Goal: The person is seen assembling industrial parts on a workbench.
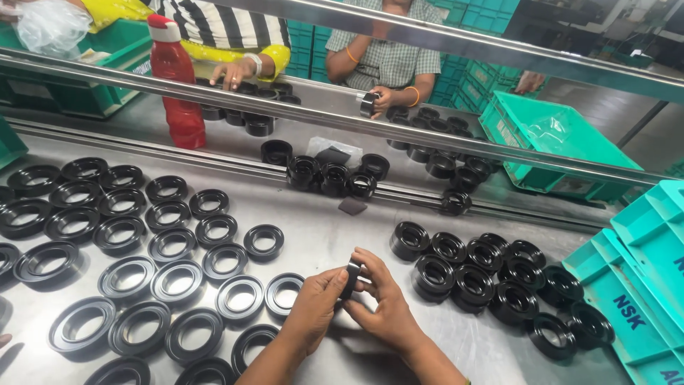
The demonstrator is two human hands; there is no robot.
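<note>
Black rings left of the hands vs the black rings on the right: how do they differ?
The left group of flat black rubber rings lies single, wide and low; the right group of black rubber rings sits taller, like stacked pairs. The left rings spread in loose rows; the right ones huddle, touching. Both rest on the steel table, all glossy black.

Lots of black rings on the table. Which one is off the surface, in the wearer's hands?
The black ring pinched edge-on between the left hand and right hand. All other rings lie flat or stacked on the steel table, in groups to either side.

Black rings [171, 242], red bottle [176, 82], teal crates [556, 139]
</note>
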